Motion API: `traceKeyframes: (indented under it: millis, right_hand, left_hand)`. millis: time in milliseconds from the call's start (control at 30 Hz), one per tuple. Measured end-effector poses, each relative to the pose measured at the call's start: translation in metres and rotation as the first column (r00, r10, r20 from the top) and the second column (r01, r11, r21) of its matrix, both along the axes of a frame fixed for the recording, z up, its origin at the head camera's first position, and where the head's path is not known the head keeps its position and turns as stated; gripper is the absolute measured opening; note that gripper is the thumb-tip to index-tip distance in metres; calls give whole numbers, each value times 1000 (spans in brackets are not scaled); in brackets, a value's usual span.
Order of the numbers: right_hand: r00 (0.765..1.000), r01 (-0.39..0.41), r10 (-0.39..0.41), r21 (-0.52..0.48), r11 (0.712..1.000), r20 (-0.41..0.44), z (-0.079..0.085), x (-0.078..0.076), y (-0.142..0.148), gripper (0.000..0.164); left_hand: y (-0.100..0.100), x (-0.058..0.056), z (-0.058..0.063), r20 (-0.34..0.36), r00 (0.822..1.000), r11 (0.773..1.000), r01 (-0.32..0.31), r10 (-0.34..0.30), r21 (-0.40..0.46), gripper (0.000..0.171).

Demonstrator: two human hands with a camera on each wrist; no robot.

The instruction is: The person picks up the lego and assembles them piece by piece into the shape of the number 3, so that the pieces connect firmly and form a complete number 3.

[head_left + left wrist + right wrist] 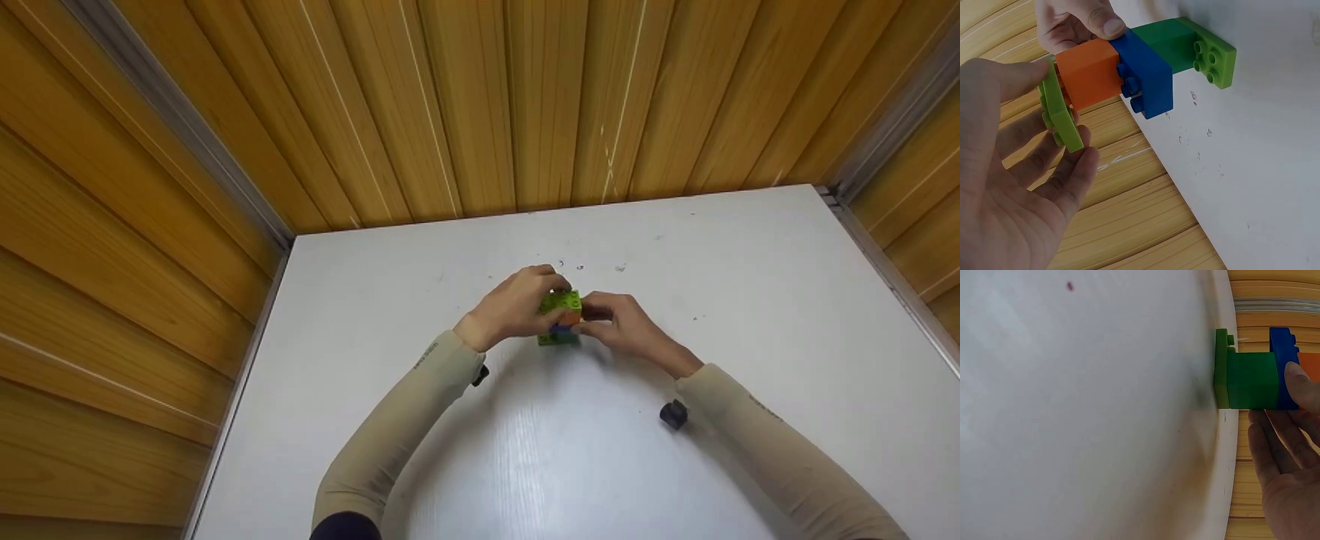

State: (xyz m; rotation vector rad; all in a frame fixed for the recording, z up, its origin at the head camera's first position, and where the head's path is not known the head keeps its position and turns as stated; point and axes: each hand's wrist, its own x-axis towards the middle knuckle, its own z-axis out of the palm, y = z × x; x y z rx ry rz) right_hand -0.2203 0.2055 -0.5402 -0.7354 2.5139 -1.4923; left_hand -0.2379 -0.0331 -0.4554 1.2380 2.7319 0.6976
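Note:
A stack of toy building bricks stands on the table. Its bottom is a light green flat brick, followed by a dark green brick, a wider blue brick and an orange brick. Between thumb and fingers my left hand pinches another light green flat brick at the top. It looks slightly tilted, with a narrow gap against the orange brick in the left wrist view. From the right side my right hand grips the stack, thumb on the blue brick; its far fingers are partly hidden.
The white table carries small dark marks behind the stack. Wood-patterned panels rise at the back and both sides, with metal frame strips at the corners. A small black object shows beside the right sleeve.

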Motion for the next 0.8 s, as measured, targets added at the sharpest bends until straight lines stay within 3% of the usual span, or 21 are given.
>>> traceKeyframes:
  millis: [300,600,800]
  right_hand:
    - [999,-10,10,-3,1000,-32,0,0,1,31]
    - [1000,0,0,-8,1000,-4,0,1,1,28]
    - [1000,5,-5,-7,1000,-8,-2,1,2,30]
  left_hand:
    - [1,-2,-1,-35,999,999,23,-22,25,30]
    - [2,-3,0,-19,999,999,29,-28,27,27]
    - [4,-3,0,-47,999,999,30,-28,22,25]
